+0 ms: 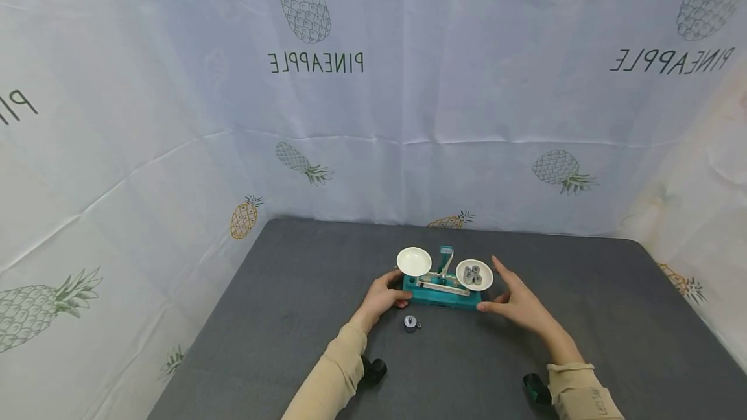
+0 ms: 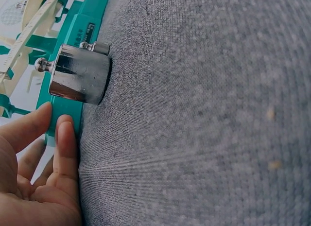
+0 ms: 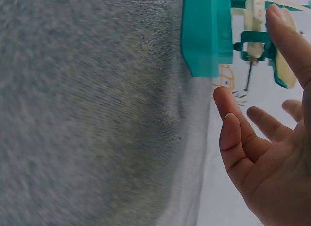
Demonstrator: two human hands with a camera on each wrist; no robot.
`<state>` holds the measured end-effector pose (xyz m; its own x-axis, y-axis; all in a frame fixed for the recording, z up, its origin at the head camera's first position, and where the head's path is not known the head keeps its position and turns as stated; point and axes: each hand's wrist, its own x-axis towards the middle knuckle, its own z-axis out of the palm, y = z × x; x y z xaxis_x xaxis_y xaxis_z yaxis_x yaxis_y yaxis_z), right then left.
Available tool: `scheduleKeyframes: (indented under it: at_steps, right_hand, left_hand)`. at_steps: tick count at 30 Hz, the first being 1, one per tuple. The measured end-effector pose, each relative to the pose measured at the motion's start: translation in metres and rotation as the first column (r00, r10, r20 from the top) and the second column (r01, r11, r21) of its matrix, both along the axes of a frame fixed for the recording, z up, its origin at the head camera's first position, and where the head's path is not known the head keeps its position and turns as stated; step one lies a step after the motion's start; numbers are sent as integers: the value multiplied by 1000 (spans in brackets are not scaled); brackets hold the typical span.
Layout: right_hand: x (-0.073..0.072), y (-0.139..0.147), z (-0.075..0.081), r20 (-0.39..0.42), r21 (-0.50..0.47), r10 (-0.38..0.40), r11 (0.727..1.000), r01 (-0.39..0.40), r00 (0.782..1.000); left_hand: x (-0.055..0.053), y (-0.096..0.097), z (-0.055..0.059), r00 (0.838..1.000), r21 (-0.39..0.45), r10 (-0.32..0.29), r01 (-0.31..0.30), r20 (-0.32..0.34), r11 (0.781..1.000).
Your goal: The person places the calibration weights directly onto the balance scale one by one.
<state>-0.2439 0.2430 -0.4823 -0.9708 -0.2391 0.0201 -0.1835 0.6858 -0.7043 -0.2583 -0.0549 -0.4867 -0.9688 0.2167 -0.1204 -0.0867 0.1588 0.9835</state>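
Observation:
A small teal balance scale (image 1: 441, 297) stands on the dark table with two white pans. Its left pan (image 1: 414, 261) is bare, while several metal weights (image 1: 473, 275) sit in the right pan (image 1: 489, 279). My left hand (image 1: 382, 297) grips the left end of the base, thumb at the front. Around the right end my right hand (image 1: 516, 303) is spread, and the right wrist view shows a gap between fingers and base (image 3: 201, 36). In front of the scale are a large cylindrical weight (image 2: 80, 73) and a tiny weight (image 2: 97, 47).
A grey cloth-like surface covers the table (image 1: 292, 316). Pineapple-print curtains (image 1: 467, 102) hang behind and along both sides. Black devices are strapped at the left wrist (image 1: 373, 369) and right wrist (image 1: 535, 389), below beige sleeves.

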Motion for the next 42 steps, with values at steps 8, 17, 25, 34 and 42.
scheduleKeyframes:
  at_steps: [8, 17, 25, 34, 42]
  right_hand:
    - [-4, -4, -14, 96, -29, -19, 999, 22, 995]
    - [-8, -10, -19, 151, -87, -33, 995, 47, 988]
    - [-9, -14, -23, 149, -140, -49, 988, 70, 988]
    - [-12, -16, -32, 205, -213, -92, 968, 136, 974]
    - [-16, -15, -33, 256, -278, -62, 951, 135, 965]
  left_hand:
    - [-2, -1, -3, 1000, 15, -2, 3, -17, 1000]
    - [-2, -1, -5, 1000, 17, -7, 8, -17, 1000]
    - [-3, -1, -7, 1000, 21, -12, 12, -11, 1000]
    - [-12, 0, -22, 1000, 4, 9, -9, -8, 1000]
    - [-1, -1, -3, 1000, 22, -4, 5, -13, 1000]
